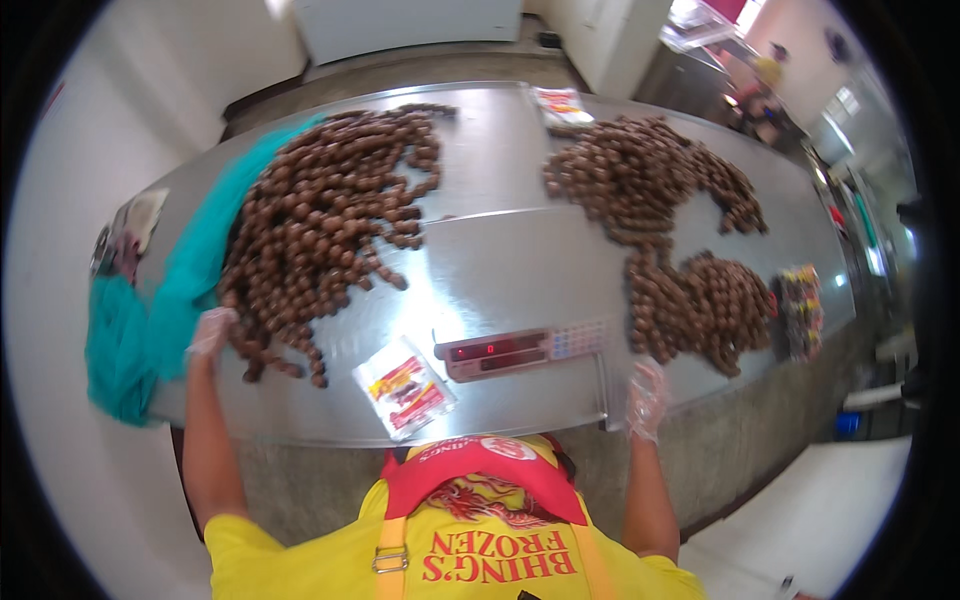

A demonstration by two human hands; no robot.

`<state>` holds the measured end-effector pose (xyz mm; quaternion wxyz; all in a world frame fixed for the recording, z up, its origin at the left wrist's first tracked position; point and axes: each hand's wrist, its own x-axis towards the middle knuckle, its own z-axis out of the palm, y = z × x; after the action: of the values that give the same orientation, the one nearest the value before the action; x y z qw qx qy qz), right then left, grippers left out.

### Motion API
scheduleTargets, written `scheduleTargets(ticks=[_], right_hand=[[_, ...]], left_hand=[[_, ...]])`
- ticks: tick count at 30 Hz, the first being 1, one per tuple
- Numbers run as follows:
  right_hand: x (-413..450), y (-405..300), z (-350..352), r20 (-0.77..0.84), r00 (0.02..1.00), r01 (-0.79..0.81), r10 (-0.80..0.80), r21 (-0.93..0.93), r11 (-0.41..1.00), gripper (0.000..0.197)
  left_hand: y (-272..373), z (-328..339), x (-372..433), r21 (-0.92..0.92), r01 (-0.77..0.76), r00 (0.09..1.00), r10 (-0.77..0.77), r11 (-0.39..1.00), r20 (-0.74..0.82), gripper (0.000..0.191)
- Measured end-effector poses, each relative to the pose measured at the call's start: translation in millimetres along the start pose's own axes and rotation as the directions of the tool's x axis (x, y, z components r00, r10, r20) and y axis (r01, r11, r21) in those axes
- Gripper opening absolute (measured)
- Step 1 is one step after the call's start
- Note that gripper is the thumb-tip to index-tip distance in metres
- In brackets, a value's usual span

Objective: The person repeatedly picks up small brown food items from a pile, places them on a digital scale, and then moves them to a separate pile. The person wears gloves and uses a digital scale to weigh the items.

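Observation:
My left hand (210, 332), in a clear plastic glove, is at the near end of a large pile of linked brown sausages (315, 202). It overlaps the edge of a teal mesh cloth (196, 259); whether it grips either is unclear. My right hand (646, 397), gloved the same way, is at the table's front edge, just below a second sausage pile (694, 307). Its fingers are blurred. Between my hands, a digital scale display with a keypad (521, 350) shows a lit zero. Printed plastic packaging bags (405, 386) lie left of it.
A further sausage pile (630, 165) spreads at the back right of the steel table (495, 259), beside another printed packet (562, 106). Packed bundles (799, 311) stand at the right edge. A person (761, 101) is in the background at the upper right.

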<state>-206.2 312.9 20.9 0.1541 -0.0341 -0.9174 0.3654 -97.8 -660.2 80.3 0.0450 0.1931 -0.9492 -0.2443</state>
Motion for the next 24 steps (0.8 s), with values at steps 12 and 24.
scheduleTargets(ticks=[12, 24], right_hand=[[-12, -45, 53, 0.065, 0.997, -0.066, 0.050, 0.264, 0.962, 0.025], [-40, -20, 50, 0.080, 0.994, -0.104, 0.078, 0.403, 0.909, 0.025]], left_hand=[[440, -31, 32, -0.935, -0.019, 0.993, 0.115, 0.355, 0.023, 0.022], [583, 218, 15, -0.889, 0.435, 0.865, 0.211, 0.141, 0.456, 0.026]])
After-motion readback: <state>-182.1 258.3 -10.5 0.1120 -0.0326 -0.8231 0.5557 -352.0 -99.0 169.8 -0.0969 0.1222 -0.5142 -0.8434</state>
